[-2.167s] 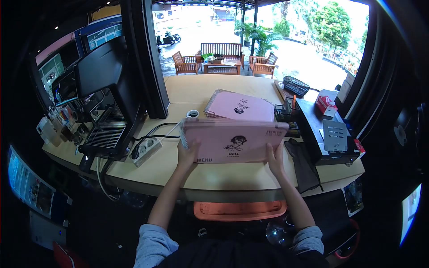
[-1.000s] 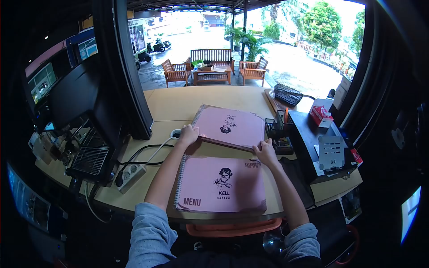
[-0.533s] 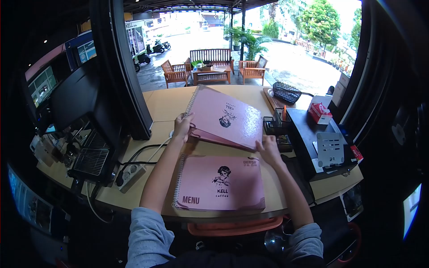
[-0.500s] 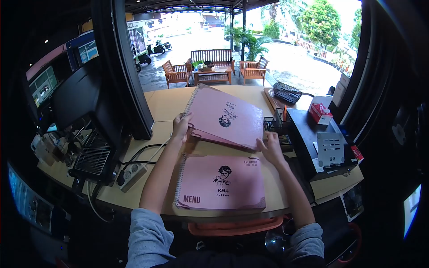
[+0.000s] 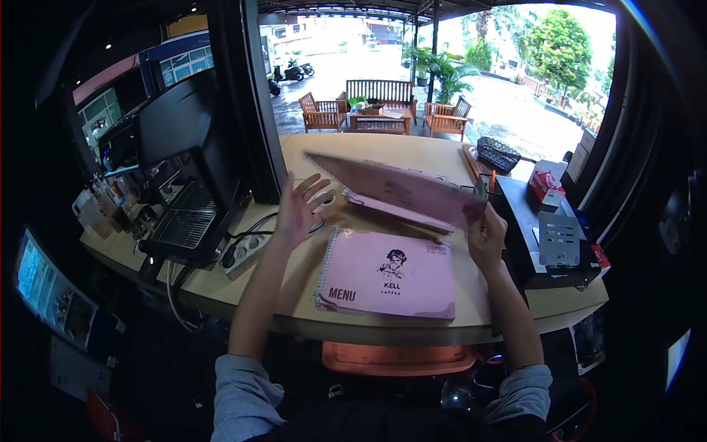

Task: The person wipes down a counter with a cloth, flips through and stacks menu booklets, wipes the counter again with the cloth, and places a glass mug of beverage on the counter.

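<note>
Head view | right hand (image 5: 487,232) pinching tilted menu (image 5: 412,193) at right end, above far menu (image 5: 401,211) | left hand (image 5: 297,212) spread | near menu (image 5: 387,276) flat on counter (image 5: 412,146) | one-handed grip could let tilted menu slip

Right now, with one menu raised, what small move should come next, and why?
Probably bring the left hand to the left end of the raised menu to steady it: the menu is tilted, only the right hand grips it, at the opposite end, and the left hand is open.
</note>
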Available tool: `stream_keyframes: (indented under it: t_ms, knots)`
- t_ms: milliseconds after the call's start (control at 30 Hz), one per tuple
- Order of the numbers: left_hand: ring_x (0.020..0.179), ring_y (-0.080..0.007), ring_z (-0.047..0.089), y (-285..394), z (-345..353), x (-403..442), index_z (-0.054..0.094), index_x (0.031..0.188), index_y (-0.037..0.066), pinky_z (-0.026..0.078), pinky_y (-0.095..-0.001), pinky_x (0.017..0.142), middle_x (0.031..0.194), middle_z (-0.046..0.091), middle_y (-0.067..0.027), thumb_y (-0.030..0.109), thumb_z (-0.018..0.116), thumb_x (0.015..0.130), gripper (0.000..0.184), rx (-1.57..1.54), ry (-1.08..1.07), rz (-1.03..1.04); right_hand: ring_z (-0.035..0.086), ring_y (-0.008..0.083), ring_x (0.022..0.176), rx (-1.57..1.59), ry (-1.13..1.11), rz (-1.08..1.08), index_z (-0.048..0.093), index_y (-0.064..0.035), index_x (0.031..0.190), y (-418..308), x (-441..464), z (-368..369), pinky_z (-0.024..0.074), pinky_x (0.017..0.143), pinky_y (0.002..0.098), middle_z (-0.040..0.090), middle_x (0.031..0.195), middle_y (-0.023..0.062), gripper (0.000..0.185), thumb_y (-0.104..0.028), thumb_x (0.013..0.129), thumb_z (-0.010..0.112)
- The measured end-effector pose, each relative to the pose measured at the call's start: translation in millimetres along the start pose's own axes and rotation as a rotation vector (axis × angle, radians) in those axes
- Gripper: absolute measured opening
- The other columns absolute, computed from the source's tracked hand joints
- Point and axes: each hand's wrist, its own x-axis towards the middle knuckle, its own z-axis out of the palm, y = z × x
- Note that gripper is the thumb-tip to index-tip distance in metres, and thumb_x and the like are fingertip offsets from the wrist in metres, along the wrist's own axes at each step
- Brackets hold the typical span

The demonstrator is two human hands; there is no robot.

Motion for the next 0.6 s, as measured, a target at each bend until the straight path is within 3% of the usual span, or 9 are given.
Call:
stream_keyframes:
  t_ms: [100,167,233,300,333,367,467,567,600]
  knots:
    - [0.117,-0.0209,0.042,-30,-5,-3,0.036,0.13,0.004,0.033,-0.0387,0.099,0.124,0.043,-0.0139,0.054,0.047,0.087,0.067,0.372,0.262,0.217,0.042,0.005,0.06,-0.001,0.101,0.23,0.054,0.0049,0.087,-12,4,0,0.0384,0.051,0.0219,0.05,0.064,0.0038,0.019,-0.014,0.088,0.057]
    - [0.114,-0.0197,0.044,-43,-10,-7,0.036,0.127,0.0,0.034,-0.0369,0.096,0.121,0.045,-0.0158,0.046,0.055,0.086,0.064,0.707,0.293,0.298,0.044,0.0041,0.062,0.132,0.096,0.386,0.054,0.0034,0.086,-1,1,-3,0.0394,0.053,0.0207,0.052,0.067,0.0023,0.02,-0.016,0.09,0.056]
    - [0.108,-0.0185,0.05,-55,-23,-11,0.039,0.124,-0.003,0.04,-0.032,0.09,0.115,0.051,-0.0161,0.039,0.059,0.086,0.06,0.702,0.188,0.35,0.047,0.0032,0.063,0.265,0.093,0.54,0.054,0.0018,0.086,14,-13,-5,0.0404,0.056,0.0196,0.054,0.069,0.0008,0.021,-0.018,0.091,0.055]
    - [0.092,-0.0179,0.058,-61,-28,-21,0.042,0.12,-0.004,0.047,-0.0269,0.077,0.108,0.057,-0.0149,0.036,0.06,0.086,0.056,0.78,-0.019,0.252,0.052,0.0035,0.067,0.601,0.053,0.786,0.053,-0.0008,0.088,33,-36,-2,0.0426,0.061,0.0188,0.057,0.076,0.0003,0.017,-0.017,0.091,0.054]
    - [0.068,-0.0148,0.06,-68,-24,-27,0.053,0.106,-0.006,0.048,-0.0255,0.062,0.087,0.063,-0.0117,0.033,0.061,0.085,0.044,0.695,0.058,0.296,0.055,0.0064,0.069,0.627,0.088,0.925,0.052,-0.001,0.093,45,-51,-2,0.0445,0.062,0.0195,0.059,0.08,0.0037,0.012,-0.013,0.09,0.055]
    - [0.068,-0.0148,0.06,-71,-28,-31,0.053,0.106,-0.006,0.048,-0.0255,0.062,0.087,0.063,-0.0117,0.033,0.061,0.085,0.044,0.694,0.061,0.291,0.055,0.0064,0.069,0.626,0.086,0.93,0.052,-0.001,0.093,56,-66,0,0.0445,0.062,0.0195,0.059,0.08,0.0037,0.012,-0.013,0.09,0.055]
    - [0.05,-0.0133,0.054,-87,-50,-33,0.061,0.079,-0.005,0.042,-0.031,0.05,0.056,0.058,-0.0109,0.033,0.066,0.08,0.038,1.193,0.086,0.142,0.055,0.0098,0.068,0.2,-0.139,1.095,0.052,0.0001,0.094,79,-98,2,0.0448,0.057,0.024,0.058,0.078,0.0046,0.018,-0.012,0.083,0.061]
    - [0.051,-0.0111,0.052,-84,-48,-40,0.062,0.082,-0.002,0.041,-0.0277,0.05,0.058,0.059,-0.0077,0.028,0.068,0.08,0.031,1.342,0.056,0.113,0.054,0.0104,0.048,-0.237,-0.407,0.941,0.054,0.0017,0.09,113,-137,-1,0.0409,0.037,0.0249,0.054,0.061,0.003,0.028,-0.019,0.077,0.069]
    - [0.054,-0.0217,0.059,-82,-46,-41,0.062,0.082,-0.004,0.044,-0.0331,0.052,0.064,0.062,-0.0143,0.036,0.07,0.075,0.04,1.362,0.066,0.077,0.055,0.0122,0.047,-0.285,-0.461,0.905,0.055,0.0018,0.088,108,-136,-1,0.0424,0.038,0.0265,0.054,0.059,0.0039,0.031,-0.023,0.077,0.069]
